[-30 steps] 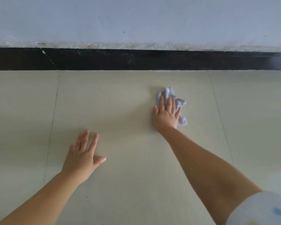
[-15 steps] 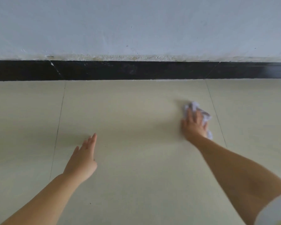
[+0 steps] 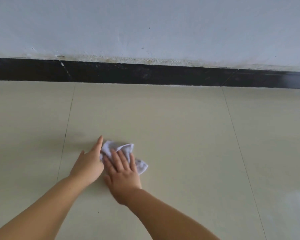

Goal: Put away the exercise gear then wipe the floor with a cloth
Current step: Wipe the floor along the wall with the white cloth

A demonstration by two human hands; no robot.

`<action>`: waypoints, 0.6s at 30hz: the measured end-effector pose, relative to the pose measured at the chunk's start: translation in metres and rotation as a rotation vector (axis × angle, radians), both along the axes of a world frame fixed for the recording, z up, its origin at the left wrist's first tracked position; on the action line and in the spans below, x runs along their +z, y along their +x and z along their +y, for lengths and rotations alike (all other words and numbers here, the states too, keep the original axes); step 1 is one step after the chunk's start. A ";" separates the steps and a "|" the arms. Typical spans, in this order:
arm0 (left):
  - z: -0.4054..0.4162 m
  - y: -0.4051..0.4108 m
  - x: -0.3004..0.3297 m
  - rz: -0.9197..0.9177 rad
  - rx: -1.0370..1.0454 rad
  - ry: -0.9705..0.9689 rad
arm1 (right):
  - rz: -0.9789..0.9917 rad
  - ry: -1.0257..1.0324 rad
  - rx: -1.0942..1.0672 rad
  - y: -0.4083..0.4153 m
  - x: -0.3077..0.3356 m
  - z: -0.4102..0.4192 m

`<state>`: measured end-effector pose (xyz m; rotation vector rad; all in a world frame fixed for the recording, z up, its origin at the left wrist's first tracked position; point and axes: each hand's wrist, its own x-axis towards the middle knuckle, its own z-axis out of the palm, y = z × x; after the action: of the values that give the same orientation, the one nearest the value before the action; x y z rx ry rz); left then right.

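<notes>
While my right hand [image 3: 123, 172] lies flat with straight fingers on the cloth [image 3: 126, 149] on the floor [image 3: 180, 135], my left hand [image 3: 89, 164], also flat, touches its edge; I should press down evenly.

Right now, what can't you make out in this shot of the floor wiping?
- Head view: the middle of the cloth is hidden under the right hand.
- Left hand: its fingers are hidden behind its own back.
- Both forearms are cut off by the bottom edge.
- No exercise gear is in frame.
</notes>
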<state>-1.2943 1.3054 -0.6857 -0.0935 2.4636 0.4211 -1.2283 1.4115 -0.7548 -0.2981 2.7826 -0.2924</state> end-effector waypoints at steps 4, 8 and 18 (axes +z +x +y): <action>-0.005 0.002 -0.004 0.000 -0.041 0.028 | 0.078 -0.006 0.231 -0.001 -0.012 0.070; -0.013 0.016 -0.015 0.136 -0.073 -0.066 | 0.081 0.138 -0.247 -0.016 -0.011 0.197; -0.067 0.039 -0.028 0.233 0.199 -0.025 | 0.002 0.015 -0.547 -0.111 -0.002 0.094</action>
<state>-1.2551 1.2385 -0.7135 -0.3188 2.7003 0.5107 -1.3393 1.5054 -0.7565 0.4771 2.8151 -0.3943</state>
